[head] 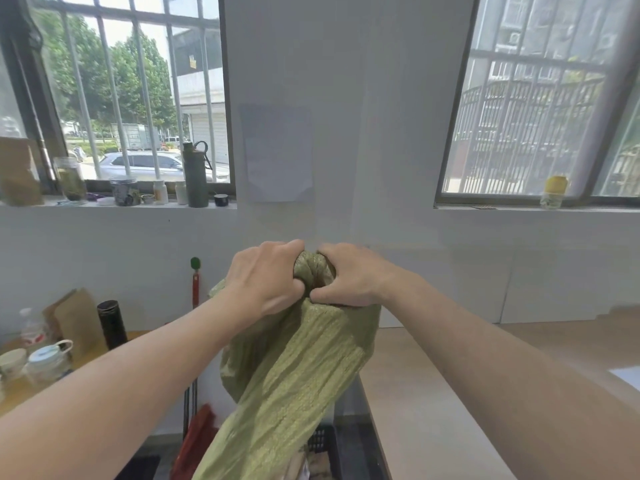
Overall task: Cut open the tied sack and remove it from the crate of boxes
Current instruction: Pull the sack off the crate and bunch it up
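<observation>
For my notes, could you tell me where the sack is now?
Head view, centre: the sack hangs from the left hand and right hand, above the crate.

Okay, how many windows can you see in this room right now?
2. One window is upper left, above a cluttered sill; the other window is upper right, a yellow-capped jar standing at its lower edge. More may lie outside the frame.

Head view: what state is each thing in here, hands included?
sack: top bunched, held up, cloth hanging down
left hand: grips the sack's bunched top
right hand: grips the same top
crate: mostly hidden behind the sack
green bottle: upright on the windowsill, capped
black flask: upright on the table
</observation>
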`<state>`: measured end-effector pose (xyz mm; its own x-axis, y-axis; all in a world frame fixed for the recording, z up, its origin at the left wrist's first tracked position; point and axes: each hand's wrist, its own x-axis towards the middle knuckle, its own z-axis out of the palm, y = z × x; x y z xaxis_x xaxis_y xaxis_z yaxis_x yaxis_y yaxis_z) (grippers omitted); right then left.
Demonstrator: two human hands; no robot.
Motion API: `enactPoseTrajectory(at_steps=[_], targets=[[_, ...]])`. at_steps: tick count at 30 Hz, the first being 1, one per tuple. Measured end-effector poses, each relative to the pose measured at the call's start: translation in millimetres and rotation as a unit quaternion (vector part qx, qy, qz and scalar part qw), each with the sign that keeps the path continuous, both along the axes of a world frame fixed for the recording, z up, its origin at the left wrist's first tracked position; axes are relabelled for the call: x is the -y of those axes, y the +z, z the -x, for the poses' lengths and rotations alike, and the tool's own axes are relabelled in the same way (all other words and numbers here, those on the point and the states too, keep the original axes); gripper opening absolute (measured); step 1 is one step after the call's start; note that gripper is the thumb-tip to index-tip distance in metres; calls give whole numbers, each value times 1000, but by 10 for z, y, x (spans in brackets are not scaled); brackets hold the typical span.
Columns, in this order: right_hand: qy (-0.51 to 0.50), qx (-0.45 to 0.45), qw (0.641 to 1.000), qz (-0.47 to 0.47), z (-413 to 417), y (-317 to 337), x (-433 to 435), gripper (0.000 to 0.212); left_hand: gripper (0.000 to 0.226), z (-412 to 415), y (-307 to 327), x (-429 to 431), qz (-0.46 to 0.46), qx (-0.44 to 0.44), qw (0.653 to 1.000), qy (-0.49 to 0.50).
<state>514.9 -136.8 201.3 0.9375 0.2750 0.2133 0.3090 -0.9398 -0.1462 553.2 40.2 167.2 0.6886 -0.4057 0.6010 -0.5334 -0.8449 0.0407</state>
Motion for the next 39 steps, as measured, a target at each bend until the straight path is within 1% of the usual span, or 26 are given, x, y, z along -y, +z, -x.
enactPoseTrajectory(at_steps=[1,3,5,7,10,11,12,14,15,17,18,20,21,23,25,26,28,29,30,32,33,34,36,38,39], targets=[[-12,38,998,47,-10,-15,7,49,17,-26,5,5,17,-19,1000,7],[-30,126,981,141,-15,-56,-3,66,12,-69,37,23,48,-59,997,25],[-28,188,963,190,-13,-95,-12,78,13,-92,98,55,73,-109,990,44],[-21,205,958,197,-5,-124,0,90,17,-99,172,85,88,-164,981,50],[-17,211,953,217,-5,-136,30,104,22,-103,244,97,102,-212,971,46],[-16,221,948,229,-20,-133,33,104,21,-104,260,97,110,-231,966,45],[-15,232,943,239,-42,-130,39,99,17,-102,272,104,123,-256,958,40],[-13,265,933,245,-99,-129,64,80,8,-100,298,125,165,-315,934,-1],[-18,279,930,241,-112,-120,77,73,9,-88,318,133,189,-346,918,-31],[-35,294,930,219,-133,-113,97,66,13,-58,367,132,222,-394,889,-78],[-38,301,930,208,-149,-123,106,62,14,-43,390,126,226,-408,880,-89],[-34,312,930,193,-146,-130,110,52,15,-13,432,122,217,-417,877,-99],[-33,310,932,185,-129,-116,106,45,16,-7,441,123,202,-412,883,-99],[-38,281,944,169,-100,-95,97,34,21,-10,421,117,158,-382,905,-100],[-47,240,955,168,-87,-85,90,30,32,-1,367,84,107,-325,934,-104],[-57,216,961,166,-93,-83,91,29,38,11,338,62,66,-280,953,-101],[-85,168,972,140,-141,-89,117,25,60,34,274,36,-67,-135,987,-52],[-99,147,977,118,-165,-92,134,23,73,36,227,42,-122,-61,990,-22],[-111,132,980,96,-198,-102,149,22,85,23,170,58,-148,-8,989,0],[-121,106,985,67,-263,-124,171,20,104,-8,59,101,-161,59,985,26],[-119,90,987,59,-283,-124,175,20,108,-30,3,111,-171,93,980,30],[-113,72,990,48,-300,-121,178,18,107,-55,-42,106,-179,127,975,31],[-82,31,996,18,-310,-105,180,17,89,-126,-105,69,-172,172,970,19],[-48,12,999,-6,-318,-107,177,19,70,-212,-141,18,-160,178,971,1],[-40,13,999,-11,-326,-117,178,21,65,-244,-149,-3,-163,175,971,-3]])
